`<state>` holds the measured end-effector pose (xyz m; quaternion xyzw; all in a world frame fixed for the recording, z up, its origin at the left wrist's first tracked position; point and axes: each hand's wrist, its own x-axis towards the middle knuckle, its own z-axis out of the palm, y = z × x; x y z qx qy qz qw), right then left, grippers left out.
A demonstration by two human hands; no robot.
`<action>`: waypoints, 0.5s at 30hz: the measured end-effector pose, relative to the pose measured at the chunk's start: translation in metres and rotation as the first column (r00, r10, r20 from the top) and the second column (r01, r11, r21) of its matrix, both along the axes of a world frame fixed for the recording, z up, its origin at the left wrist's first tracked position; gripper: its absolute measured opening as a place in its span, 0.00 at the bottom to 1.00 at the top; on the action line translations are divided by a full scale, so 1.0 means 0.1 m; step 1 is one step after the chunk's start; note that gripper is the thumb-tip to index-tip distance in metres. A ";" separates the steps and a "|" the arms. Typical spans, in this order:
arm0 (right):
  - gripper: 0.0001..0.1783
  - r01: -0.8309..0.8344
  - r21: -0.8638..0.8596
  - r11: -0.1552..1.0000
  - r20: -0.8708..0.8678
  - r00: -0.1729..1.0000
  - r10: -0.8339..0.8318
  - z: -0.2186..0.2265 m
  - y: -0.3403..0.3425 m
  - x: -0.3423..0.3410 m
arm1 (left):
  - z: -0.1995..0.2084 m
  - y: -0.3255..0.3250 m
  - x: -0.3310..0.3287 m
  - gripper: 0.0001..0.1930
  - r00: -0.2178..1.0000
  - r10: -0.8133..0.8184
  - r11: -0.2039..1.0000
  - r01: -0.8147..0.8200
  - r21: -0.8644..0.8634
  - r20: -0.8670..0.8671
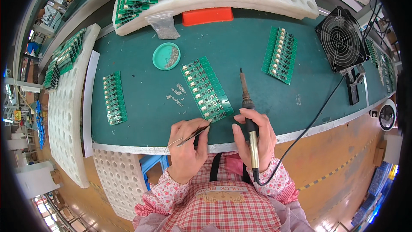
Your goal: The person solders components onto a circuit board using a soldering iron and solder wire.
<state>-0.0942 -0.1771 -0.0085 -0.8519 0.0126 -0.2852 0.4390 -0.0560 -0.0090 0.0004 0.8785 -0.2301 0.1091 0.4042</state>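
1. green rectangular circuit-board panel with white components (207, 90): flat on the dark green tabletop (148, 120), near edge just beside the left hand (185, 148).
2. left hand: fingers pinched around slim dark metal tweezers (187, 138); contact with the panel cannot be told.
3. right hand (265, 136): wrapped around a black-and-gold soldering iron (247, 103), tip right of the panel, apart from it.
4. round turquoise plastic dish (160, 56), tiny silvery parts (173, 56) inside: beyond the panel, leftward.
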 end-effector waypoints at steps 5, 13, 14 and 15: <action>0.27 -0.003 -0.007 1.000 0.008 1.000 0.003 0.00 0.00 0.01 | 0.00 0.00 0.01 0.08 1.000 -0.002 1.000 0.002 0.010 0.005; 0.27 -0.008 -0.016 1.000 0.005 1.000 0.008 0.01 0.00 0.01 | -0.01 0.00 0.00 0.08 1.000 0.000 1.000 -0.001 0.009 0.010; 0.26 -0.009 -0.001 1.000 0.017 1.000 0.009 0.01 0.00 0.01 | -0.01 0.00 0.00 0.08 1.000 0.006 1.000 -0.006 0.009 0.003; 0.24 -0.009 0.014 1.000 0.030 1.000 0.009 0.01 0.01 0.01 | -0.02 0.00 0.00 0.08 1.000 0.012 1.000 -0.012 0.008 -0.004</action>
